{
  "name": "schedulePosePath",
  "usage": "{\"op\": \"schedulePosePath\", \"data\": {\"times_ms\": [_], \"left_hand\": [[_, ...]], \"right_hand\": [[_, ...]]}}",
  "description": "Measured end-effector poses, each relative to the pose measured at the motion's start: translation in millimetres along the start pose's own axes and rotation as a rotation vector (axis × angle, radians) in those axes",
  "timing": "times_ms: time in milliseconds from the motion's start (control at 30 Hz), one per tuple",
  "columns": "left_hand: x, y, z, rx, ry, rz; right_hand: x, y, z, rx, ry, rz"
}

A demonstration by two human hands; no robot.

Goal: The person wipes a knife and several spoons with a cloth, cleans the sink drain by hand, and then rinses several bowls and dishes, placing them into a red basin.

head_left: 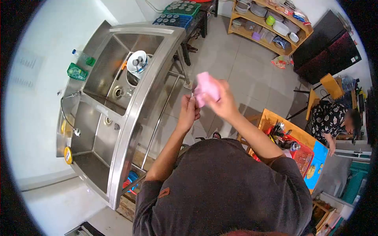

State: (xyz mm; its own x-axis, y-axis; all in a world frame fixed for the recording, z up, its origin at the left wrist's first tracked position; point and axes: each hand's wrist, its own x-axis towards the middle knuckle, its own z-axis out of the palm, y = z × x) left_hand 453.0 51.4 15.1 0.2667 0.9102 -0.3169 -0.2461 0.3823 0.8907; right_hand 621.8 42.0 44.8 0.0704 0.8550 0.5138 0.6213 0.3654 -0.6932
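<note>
My right hand (225, 103) is closed on a pink cloth (207, 87), held up in front of my chest above the tiled floor. Just left of it and lower, my left hand (189, 111) is pinched closed. A thin, shiny sliver of something shows at its fingertips, against the edge of the cloth. What kind of thing it is cannot be made out, since the cloth and fingers cover most of it.
At left is a steel double sink (130, 118) holding stacked white bowls (138, 63). A wooden table (271, 118) at right bears a red basket (303, 157) and utensils. Another person (330, 122) bends beyond it. Shelves (260, 37) of dishes stand at the back.
</note>
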Motion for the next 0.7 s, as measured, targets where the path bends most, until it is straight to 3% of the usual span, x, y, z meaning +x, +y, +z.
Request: {"op": "schedulePosePath", "data": {"times_ms": [67, 133, 267, 333, 367, 433, 467, 533, 600, 667, 700], "left_hand": [[-1, -2, -1, 0.075, -0.067, 0.007], [-1, -3, 0, 0.124, -0.046, -0.006], [-12, 12, -5, 0.153, -0.037, -0.024], [-15, 27, -2, 0.009, -0.084, -0.036], [-18, 29, 0, -0.072, -0.084, -0.025], [-23, 38, -2, -0.177, -0.105, -0.052], [-24, 40, -3, -0.275, -0.14, -0.092], [-19, 41, -1, -0.335, -0.174, -0.153], [-15, 34, 5, -0.392, -0.212, -0.232], [-6, 24, 9, -0.417, -0.213, -0.344], [-1, 19, 8, -0.408, -0.223, -0.378]], "right_hand": [[3, -7, 9, -0.037, -0.105, 0.03], [13, 2, 17, -0.136, -0.228, -0.093], [49, 21, 17, -0.33, -0.089, -0.214], [71, 52, 12, -0.223, 0.16, -0.028], [81, 72, 7, -0.22, 0.159, -0.039], [94, 97, -3, 0.759, 0.141, 0.647], [89, 98, 0, 0.761, 0.137, 0.641], [65, 81, -1, 1.281, -0.17, 0.773], [41, 75, 22, 1.562, -0.295, 0.835], [20, 58, 33, 1.739, -0.548, 0.732], [12, 40, 39, 1.748, -0.547, 0.727]]}}
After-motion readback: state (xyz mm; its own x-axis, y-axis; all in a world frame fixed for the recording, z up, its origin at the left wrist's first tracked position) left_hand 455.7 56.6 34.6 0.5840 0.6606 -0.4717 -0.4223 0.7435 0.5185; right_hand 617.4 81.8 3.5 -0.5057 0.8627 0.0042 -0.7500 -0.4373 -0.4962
